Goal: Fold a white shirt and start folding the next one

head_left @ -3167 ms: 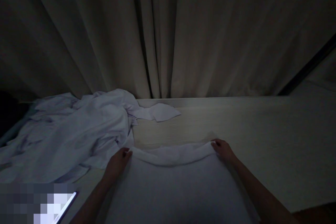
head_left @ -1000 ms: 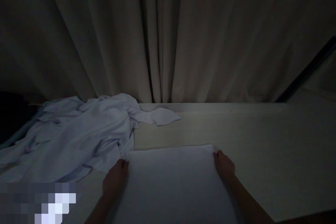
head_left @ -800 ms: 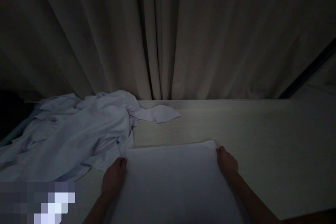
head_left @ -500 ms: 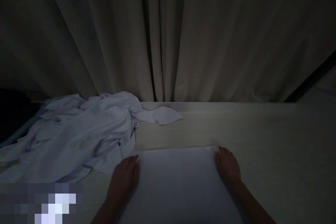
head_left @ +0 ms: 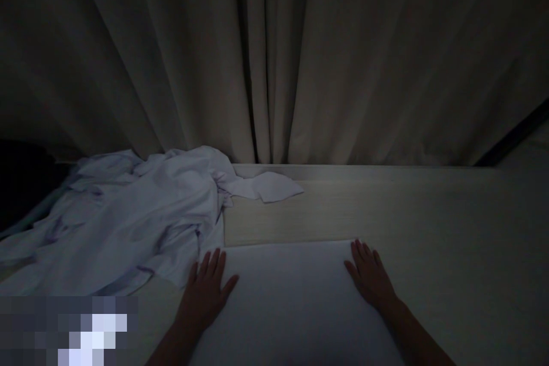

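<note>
Overall, the largest item is a grey-brown curtain [head_left: 355, 57] hanging in folds across the far side; whether it is one panel or two cannot be told. Before it lies a pale, wood-grained surface [head_left: 450, 240], dimly lit. One heap of crumpled white fabric [head_left: 146, 211] occupies the left part of that surface, close against the curtain, with one narrow end pointing right; the number of pieces within it cannot be determined. One white cloth [head_left: 295, 297] lies flat and smooth at the near centre, its far edge nearly straight, its near end running out of view. The heap crowds the cloth's far left corner; the right side is unobstructed. One black item [head_left: 26, 183], too dark to identify, sits at the left edge beside the heap. One dark bar [head_left: 514, 131] slants at the far right. Two bare hands are present: the left hand [head_left: 206, 289] rests on the cloth's left edge, just beside the heap, and the right hand [head_left: 371, 277] on its right edge near the far corner. Both grips are released, palms down, fingers extended. The lower left corner is pixelated and unreadable.
</note>
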`<state>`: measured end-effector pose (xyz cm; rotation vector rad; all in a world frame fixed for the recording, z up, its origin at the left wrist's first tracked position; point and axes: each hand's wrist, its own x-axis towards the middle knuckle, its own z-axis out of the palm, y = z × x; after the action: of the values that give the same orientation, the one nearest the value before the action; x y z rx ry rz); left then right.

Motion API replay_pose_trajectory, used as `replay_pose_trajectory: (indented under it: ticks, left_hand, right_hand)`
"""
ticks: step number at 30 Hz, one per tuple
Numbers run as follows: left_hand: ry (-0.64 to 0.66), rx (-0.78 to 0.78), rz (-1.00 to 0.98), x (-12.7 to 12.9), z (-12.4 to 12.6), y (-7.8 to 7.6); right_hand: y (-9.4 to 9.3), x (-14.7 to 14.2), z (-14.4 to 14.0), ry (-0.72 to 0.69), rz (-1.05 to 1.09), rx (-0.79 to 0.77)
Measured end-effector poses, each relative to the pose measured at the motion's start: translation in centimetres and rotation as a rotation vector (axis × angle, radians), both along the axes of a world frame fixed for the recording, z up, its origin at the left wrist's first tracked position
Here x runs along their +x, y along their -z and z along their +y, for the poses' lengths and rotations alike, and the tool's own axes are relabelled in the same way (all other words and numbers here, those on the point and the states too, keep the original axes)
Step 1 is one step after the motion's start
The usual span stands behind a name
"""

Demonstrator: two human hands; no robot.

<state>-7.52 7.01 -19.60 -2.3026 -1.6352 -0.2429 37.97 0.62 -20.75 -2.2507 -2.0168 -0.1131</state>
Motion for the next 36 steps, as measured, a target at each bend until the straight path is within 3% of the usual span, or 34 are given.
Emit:
replay_pose_trajectory:
  ticks: [5,8,16,21,29,36]
  left_hand:
    - [-0.009,0.011,-0.008,1.1,-0.3,-1.5]
    - [0.062,-0.040,-0.046,1.7,-0.6,-1.9]
    - [0.073,-0.087,-0.111,1.0,-0.1,-0.3]
    - [0.068,-0.103,-0.095,1.1,-0.2,-0.7]
    - [0.050,-0.050,-0.118,3.5,-0.1,-0.9]
    - [0.052,-0.032,-0.150,3.2,0.5,0.3]
  right_hand:
    - [-1.2,-0.5,-0.3,-0.012,-0.011,0.050]
    - [-1.7,-1.0,-0.5,-0.077,0.043,0.061]
    - [-0.9,-0.6,-0.6,-0.076,0.117,-0.002]
    - [-0.9,0.1,-0.6,-0.120,0.125,0.023]
    - [-2.0,-1.9,0.1,-0.108,0.153,0.104]
    - [-0.4,-1.1,0.7,-0.052,0.200,0.070]
